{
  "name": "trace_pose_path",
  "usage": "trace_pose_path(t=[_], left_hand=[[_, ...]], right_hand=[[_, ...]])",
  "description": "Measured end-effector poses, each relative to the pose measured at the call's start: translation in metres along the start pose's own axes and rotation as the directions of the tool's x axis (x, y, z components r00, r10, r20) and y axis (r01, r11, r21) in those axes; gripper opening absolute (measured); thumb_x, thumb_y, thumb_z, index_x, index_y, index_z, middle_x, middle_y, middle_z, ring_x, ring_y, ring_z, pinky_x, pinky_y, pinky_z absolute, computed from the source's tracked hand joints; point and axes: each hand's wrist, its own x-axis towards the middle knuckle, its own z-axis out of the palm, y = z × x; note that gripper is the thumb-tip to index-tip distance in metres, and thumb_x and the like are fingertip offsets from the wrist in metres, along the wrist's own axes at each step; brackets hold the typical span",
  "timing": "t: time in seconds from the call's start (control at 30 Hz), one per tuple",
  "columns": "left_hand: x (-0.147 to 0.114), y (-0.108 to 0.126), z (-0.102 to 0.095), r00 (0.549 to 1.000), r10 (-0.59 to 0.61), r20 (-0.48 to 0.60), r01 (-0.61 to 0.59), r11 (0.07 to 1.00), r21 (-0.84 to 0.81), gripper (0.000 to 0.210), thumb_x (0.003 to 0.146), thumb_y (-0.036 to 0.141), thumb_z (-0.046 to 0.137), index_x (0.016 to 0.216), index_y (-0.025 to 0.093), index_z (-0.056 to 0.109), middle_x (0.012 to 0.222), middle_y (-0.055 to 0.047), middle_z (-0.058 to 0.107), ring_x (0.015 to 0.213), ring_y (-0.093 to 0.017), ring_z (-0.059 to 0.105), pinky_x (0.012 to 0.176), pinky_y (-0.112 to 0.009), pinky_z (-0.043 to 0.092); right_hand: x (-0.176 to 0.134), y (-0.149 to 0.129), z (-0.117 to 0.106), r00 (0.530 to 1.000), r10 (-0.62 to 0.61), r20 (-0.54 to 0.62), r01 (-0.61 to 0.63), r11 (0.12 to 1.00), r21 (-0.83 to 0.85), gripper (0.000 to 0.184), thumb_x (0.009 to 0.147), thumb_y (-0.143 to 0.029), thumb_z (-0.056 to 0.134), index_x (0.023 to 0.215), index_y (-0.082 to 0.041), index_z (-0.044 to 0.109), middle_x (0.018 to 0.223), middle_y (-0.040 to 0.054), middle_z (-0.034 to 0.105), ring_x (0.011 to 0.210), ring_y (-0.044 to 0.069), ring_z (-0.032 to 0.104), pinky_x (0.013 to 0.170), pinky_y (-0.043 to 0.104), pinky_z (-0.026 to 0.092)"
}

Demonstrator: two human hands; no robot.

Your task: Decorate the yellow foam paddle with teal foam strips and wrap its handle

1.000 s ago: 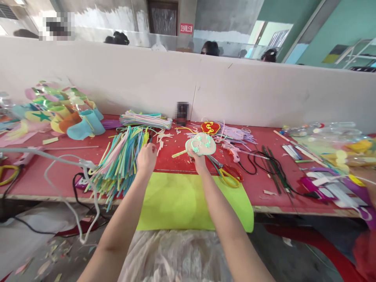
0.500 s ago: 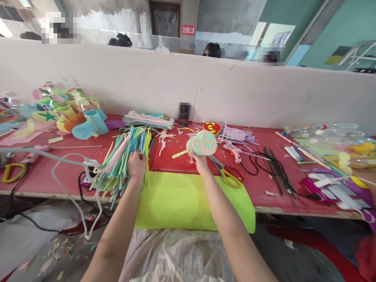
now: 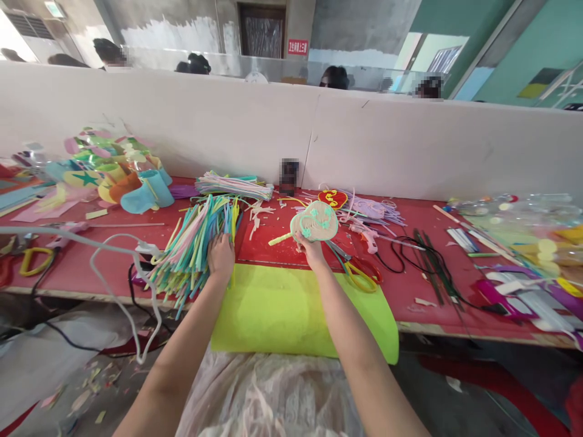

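Observation:
My left hand (image 3: 221, 256) rests on the right side of a thick bundle of pastel foam strips (image 3: 191, 249), its fingers stretched along them. I cannot see a strip held apart from the bundle. In my right hand (image 3: 311, 249) is a cream, rounded craft piece (image 3: 319, 221) with mint-green trim on its face, gripped at its lower left edge. A pale yellow strip (image 3: 280, 240) sticks out from the piece to the left. Below both hands, a yellow-green sheet (image 3: 273, 309) hangs over the table's front edge.
Scissors with yellow handles (image 3: 359, 276) and a pink glue gun (image 3: 364, 238) lie right of my right hand. Foam shapes and boots (image 3: 146, 191) are piled at left. A white cable (image 3: 98, 261) loops at front left. Behind stands a white partition (image 3: 228, 127), with people beyond.
My left hand's fingers have opened from a curled grip and now lie along the strips. My right hand holds the cream piece much as before. The camera view has shifted slightly.

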Motion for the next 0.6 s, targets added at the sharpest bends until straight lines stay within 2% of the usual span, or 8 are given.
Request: trace_pose_path(t=[0.13, 0.23, 0.3, 0.4, 0.43, 0.47, 0.53, 0.6], left_hand=[[-0.001, 0.007, -0.01, 0.999, 0.039, 0.036, -0.039, 0.999, 0.009, 0.035, 0.085, 0.013, 0.035, 0.115, 0.012, 0.053, 0.111, -0.015, 0.06, 0.114, -0.024, 0.05, 0.1, -0.036, 0.034], [-0.009, 0.014, -0.037, 0.994, 0.107, -0.004, -0.107, 0.994, -0.025, 0.036, 0.087, 0.013, 0.031, 0.116, 0.016, 0.053, 0.116, -0.012, 0.059, 0.115, -0.022, 0.048, 0.103, -0.035, 0.032], [-0.015, 0.015, -0.058, 0.995, 0.08, -0.054, -0.081, 0.997, -0.009, 0.037, 0.087, 0.014, 0.031, 0.117, 0.017, 0.053, 0.118, -0.011, 0.057, 0.113, -0.023, 0.05, 0.099, -0.034, 0.036], [-0.018, 0.005, -0.083, 0.985, -0.095, -0.146, 0.108, 0.991, 0.081, 0.035, 0.087, 0.018, 0.033, 0.115, 0.02, 0.054, 0.114, -0.012, 0.057, 0.108, -0.027, 0.052, 0.089, -0.039, 0.043], [-0.016, -0.001, -0.087, 0.974, -0.174, -0.146, 0.19, 0.976, 0.104, 0.034, 0.087, 0.02, 0.034, 0.115, 0.02, 0.054, 0.113, -0.014, 0.056, 0.104, -0.028, 0.053, 0.083, -0.039, 0.046], [-0.013, -0.008, -0.089, 0.965, -0.244, -0.093, 0.254, 0.959, 0.123, 0.034, 0.087, 0.022, 0.036, 0.117, 0.019, 0.053, 0.113, -0.015, 0.056, 0.099, -0.029, 0.056, 0.077, -0.04, 0.048], [-0.005, -0.023, -0.089, 0.926, -0.367, 0.089, 0.35, 0.923, 0.163, 0.03, 0.084, 0.026, 0.043, 0.109, 0.018, 0.057, 0.107, -0.016, 0.06, 0.089, -0.03, 0.06, 0.071, -0.042, 0.049], [0.004, -0.035, -0.086, 0.88, -0.442, 0.173, 0.408, 0.89, 0.204, 0.027, 0.081, 0.029, 0.047, 0.099, 0.017, 0.061, 0.099, -0.017, 0.063, 0.089, -0.032, 0.061, 0.07, -0.043, 0.048]], right_hand=[[-0.001, 0.0, -0.001, 1.0, 0.003, -0.012, -0.003, 1.0, 0.004, 0.034, 0.058, -0.047, 0.074, 0.067, -0.02, 0.054, 0.051, -0.0059, 0.049, 0.042, 0.007, 0.039, 0.041, 0.022, 0.033], [-0.001, 0.0, -0.002, 1.0, -0.009, 0.009, 0.009, 0.999, 0.033, 0.032, 0.06, -0.044, 0.074, 0.07, -0.02, 0.055, 0.054, -0.0056, 0.05, 0.043, 0.007, 0.039, 0.042, 0.022, 0.035], [0.0, 0.001, -0.002, 1.0, -0.003, 0.009, 0.003, 1.0, 0.031, 0.032, 0.06, -0.043, 0.074, 0.071, -0.02, 0.055, 0.054, -0.0055, 0.051, 0.043, 0.007, 0.04, 0.041, 0.022, 0.034], [0.002, 0.003, -0.003, 1.0, 0.018, -0.021, -0.018, 1.0, 0.001, 0.033, 0.059, -0.044, 0.075, 0.069, -0.02, 0.055, 0.051, -0.0059, 0.05, 0.042, 0.007, 0.039, 0.04, 0.022, 0.033], [0.002, 0.003, -0.003, 0.999, 0.019, -0.026, -0.019, 1.0, -0.004, 0.033, 0.059, -0.044, 0.075, 0.069, -0.02, 0.055, 0.05, -0.0058, 0.05, 0.042, 0.007, 0.04, 0.04, 0.022, 0.033], [0.002, 0.003, -0.003, 0.999, 0.019, -0.027, -0.019, 1.0, -0.004, 0.033, 0.059, -0.045, 0.075, 0.068, -0.02, 0.055, 0.051, -0.0058, 0.05, 0.042, 0.007, 0.04, 0.04, 0.022, 0.033], [0.002, 0.003, -0.004, 1.0, 0.018, -0.016, -0.018, 1.0, 0.005, 0.034, 0.059, -0.045, 0.074, 0.069, -0.02, 0.055, 0.052, -0.0058, 0.05, 0.043, 0.008, 0.041, 0.041, 0.022, 0.034], [0.001, 0.003, -0.005, 1.0, 0.017, -0.003, -0.017, 1.0, 0.008, 0.034, 0.058, -0.046, 0.074, 0.07, -0.02, 0.055, 0.053, -0.0058, 0.05, 0.043, 0.007, 0.04, 0.041, 0.022, 0.035]])
